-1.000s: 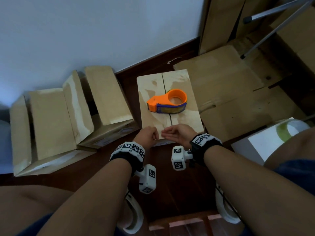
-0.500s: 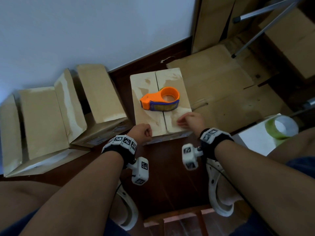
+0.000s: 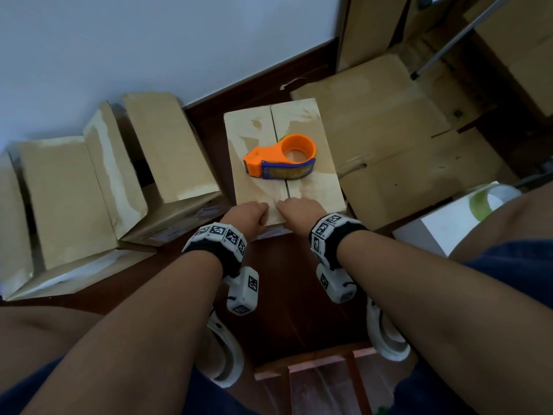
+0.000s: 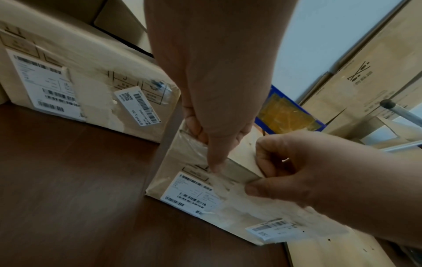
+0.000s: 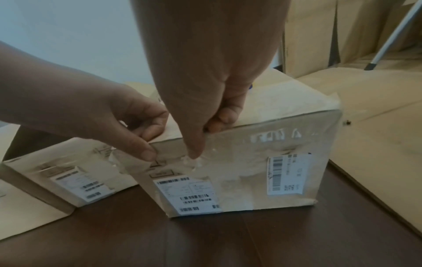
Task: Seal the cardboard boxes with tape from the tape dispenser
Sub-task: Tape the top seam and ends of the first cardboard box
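Note:
A closed cardboard box (image 3: 305, 121) stands on the dark floor with an orange tape dispenser (image 3: 281, 160) lying on its flaps. Both hands are at the box's near top edge, side by side at the centre seam. My left hand (image 3: 254, 217) has its fingers curled on the top and its thumb (image 4: 214, 166) pressed on the front face (image 4: 182, 180). My right hand (image 3: 294, 209) grips the same edge, with its thumb (image 5: 194, 153) on wrinkled clear tape on the front (image 5: 319, 144). The dispenser's blue and yellow label (image 4: 287, 115) shows behind my left hand.
Two open cardboard boxes (image 3: 167, 145) (image 3: 59, 199) sit to the left against the white wall. Flattened cardboard (image 3: 389, 145) lies to the right, with a metal pole (image 3: 449, 43) above it. A green tape roll (image 3: 484, 202) rests on a white box. A wooden stool (image 3: 314, 360) stands near my legs.
My right hand slid from the box's right part back to the centre seam, next to my left hand. The left hand stayed on the near edge.

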`<state>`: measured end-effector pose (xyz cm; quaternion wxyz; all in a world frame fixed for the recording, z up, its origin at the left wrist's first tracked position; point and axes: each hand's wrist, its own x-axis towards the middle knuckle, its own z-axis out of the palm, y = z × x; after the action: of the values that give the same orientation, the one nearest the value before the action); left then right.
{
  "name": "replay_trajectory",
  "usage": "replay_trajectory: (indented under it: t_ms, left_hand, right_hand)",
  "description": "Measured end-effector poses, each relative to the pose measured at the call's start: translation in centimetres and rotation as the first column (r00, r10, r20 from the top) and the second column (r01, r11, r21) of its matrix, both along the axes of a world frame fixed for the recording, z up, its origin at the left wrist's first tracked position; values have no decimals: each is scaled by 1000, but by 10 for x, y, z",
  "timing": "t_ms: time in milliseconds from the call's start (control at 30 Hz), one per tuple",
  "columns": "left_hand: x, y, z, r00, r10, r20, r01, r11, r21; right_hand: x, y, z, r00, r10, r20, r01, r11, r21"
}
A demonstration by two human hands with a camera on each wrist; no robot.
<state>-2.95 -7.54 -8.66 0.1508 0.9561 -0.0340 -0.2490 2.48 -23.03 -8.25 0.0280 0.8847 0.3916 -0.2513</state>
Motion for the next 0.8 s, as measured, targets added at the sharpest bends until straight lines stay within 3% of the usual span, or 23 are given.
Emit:
replay_trajectory:
  t_ms: [167,500,800]
  left_hand:
    - [2,1,1,999,7,-39,-8,1000,-9]
    - [4,4,1,997,-12,-76,12,1000,-4]
    - [14,-2,5,988,-75,-135,91,989,118]
  right_hand:
    - [7,-6,-1,997,-19,-80,21,999,26]
    - [26,-62,3,996,-73,-54,74,997,0]
    - [39,-74,-8,990,-123,-73,118,991,-66]
